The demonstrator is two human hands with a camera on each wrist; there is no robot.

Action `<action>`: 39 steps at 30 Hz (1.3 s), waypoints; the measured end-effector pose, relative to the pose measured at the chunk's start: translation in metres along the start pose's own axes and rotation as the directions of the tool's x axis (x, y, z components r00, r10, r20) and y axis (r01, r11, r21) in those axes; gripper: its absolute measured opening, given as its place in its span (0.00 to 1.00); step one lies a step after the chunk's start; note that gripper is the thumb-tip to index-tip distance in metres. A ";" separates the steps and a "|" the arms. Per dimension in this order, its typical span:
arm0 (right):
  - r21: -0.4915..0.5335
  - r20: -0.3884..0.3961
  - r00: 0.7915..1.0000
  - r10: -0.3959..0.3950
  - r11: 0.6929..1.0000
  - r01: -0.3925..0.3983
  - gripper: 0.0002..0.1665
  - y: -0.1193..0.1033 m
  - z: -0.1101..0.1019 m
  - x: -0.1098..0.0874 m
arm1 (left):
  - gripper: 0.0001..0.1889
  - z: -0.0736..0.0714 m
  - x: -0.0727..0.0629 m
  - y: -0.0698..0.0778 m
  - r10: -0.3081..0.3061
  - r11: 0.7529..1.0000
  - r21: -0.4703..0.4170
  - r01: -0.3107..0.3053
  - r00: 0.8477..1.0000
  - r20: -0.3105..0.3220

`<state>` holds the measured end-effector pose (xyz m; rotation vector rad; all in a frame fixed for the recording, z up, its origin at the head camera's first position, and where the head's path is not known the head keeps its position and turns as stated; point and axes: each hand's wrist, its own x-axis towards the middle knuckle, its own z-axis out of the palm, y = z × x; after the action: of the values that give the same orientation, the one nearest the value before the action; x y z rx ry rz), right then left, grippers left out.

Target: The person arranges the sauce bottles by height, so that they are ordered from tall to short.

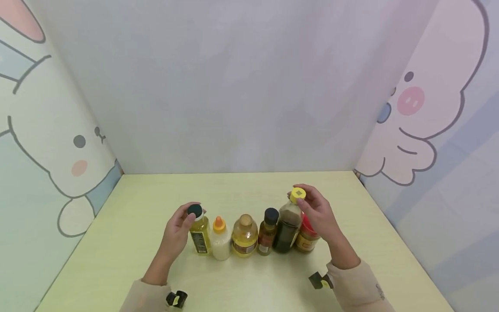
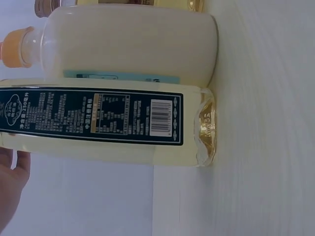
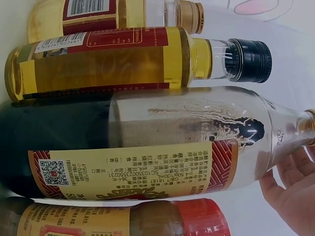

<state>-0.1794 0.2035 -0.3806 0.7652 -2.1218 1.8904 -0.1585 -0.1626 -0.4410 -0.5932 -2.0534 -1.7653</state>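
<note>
My left hand (image 1: 176, 236) grips the dark-green-capped neck of an oil bottle (image 1: 200, 240) at the left end of a row. Its dark label and barcode face the left wrist view. At the row's other side, my right hand (image 1: 319, 216) holds the yellow cap of a tall bottle (image 1: 287, 227) of dark sauce, partly filled. In the right wrist view, fingertips (image 3: 290, 182) lie at that bottle's neck. Beside the oil bottle stands a white squeeze bottle (image 2: 128, 44) with an orange tip. A red-lidded jar (image 1: 306, 242) stands right of the sauce bottle, partly behind my right hand.
Between the held bottles also stand a round bottle of yellow liquid (image 1: 244, 238) and a slim black-capped bottle (image 1: 267, 236). All stand close together on a pale yellow table (image 1: 156, 190). A grey back wall (image 1: 234, 86) and cartoon-printed side walls enclose it.
</note>
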 end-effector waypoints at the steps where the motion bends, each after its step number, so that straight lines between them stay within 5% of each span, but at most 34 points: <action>1: -0.003 -0.005 1.000 0.006 1.000 -0.006 0.18 0.000 0.000 0.000 | 0.13 -0.001 0.000 0.001 0.005 1.000 -0.002 -0.005 1.000 -0.001; 13: -0.098 -0.072 0.993 0.090 0.990 -0.097 0.19 -0.003 0.004 -0.003 | 0.13 -0.003 0.001 -0.003 0.012 1.000 -0.020 -0.013 1.000 -0.015; 23: -0.154 -0.077 0.993 0.086 0.983 -0.097 0.19 -0.005 0.003 -0.002 | 0.13 -0.004 0.003 -0.005 0.031 0.999 0.012 -0.031 0.999 -0.020; 30: -0.128 -0.086 0.979 0.187 0.972 -0.197 0.22 -0.014 0.000 0.000 | 0.13 -0.002 0.005 -0.006 0.034 0.999 0.029 -0.033 0.999 -0.022; 39: -0.136 -0.063 0.981 0.181 0.973 -0.188 0.22 -0.014 -0.003 0.001 | 0.13 0.000 0.003 -0.004 0.056 0.998 0.023 -0.055 0.998 -0.034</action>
<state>-0.1734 0.2054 -0.3674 0.5015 -2.3365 1.7981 -0.1630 -0.1627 -0.4425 -0.6027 -2.0108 -1.7076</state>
